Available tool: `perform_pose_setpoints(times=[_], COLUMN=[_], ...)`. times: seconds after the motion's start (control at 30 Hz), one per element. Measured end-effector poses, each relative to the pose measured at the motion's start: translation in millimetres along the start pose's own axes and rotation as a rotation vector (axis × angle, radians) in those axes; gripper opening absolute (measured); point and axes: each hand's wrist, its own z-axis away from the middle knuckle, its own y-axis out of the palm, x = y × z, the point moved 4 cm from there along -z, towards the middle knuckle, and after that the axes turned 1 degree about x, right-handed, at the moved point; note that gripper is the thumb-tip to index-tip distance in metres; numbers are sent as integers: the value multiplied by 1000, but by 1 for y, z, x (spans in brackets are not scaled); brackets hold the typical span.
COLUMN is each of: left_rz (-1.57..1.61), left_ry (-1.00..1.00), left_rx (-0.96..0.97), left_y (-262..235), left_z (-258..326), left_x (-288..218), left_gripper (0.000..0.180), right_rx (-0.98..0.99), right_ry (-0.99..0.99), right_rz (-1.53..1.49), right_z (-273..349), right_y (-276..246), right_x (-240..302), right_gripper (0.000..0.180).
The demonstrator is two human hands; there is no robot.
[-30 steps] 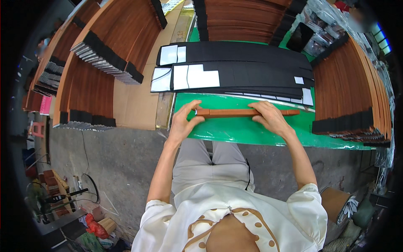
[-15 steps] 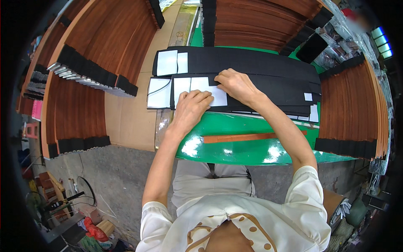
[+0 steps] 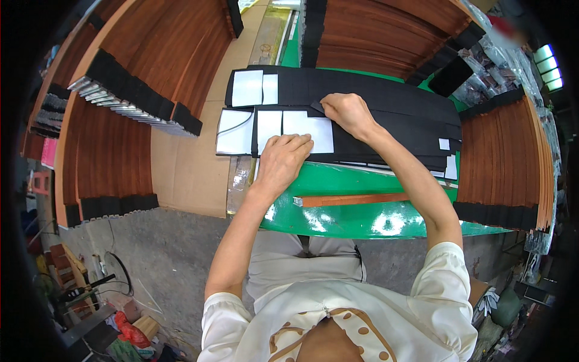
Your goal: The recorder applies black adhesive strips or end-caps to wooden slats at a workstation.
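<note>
**Hands on black strips**

Black strips (image 3: 362, 96) w/ white patches lie overlapped on far tabletop (image 3: 350, 220); prob. light, floppy, best pinched at an edge. Right hand (image 3: 347, 111) pinches one edge; left hand (image 3: 283, 158) rests flat, holding nothing. Wooden slat (image 3: 362, 199) lies near.

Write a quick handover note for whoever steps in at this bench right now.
Left hand: flat on the black strips, fingers on a white label.
Right hand: pinching the edge of one black strip further back.
Brown wooden slat: lying free on the green table, neither hand on it.
Done: slat set down in front.
Left: the pinched strip is not yet lifted off the pile.
</note>
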Motion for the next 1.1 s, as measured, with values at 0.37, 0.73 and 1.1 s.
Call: perform_pose_setpoints(times=[0.37, 0.73, 1.1], left_rz=[778, 496, -144], left_ry=[-468, -22, 160], left_rx=[-87, 11, 83], left_y=[-76, -68, 0], left_z=[-5, 28, 10], left_x=[-67, -152, -173], left_gripper=[19, 18, 44], right_rx=[-442, -201, -177], right_ry=[-190, -15, 477], right_rz=[-75, -496, -646], right_z=[81, 193, 288], right_y=[-84, -102, -115], right_x=[105, 118, 54], right_gripper=[16, 25, 22])
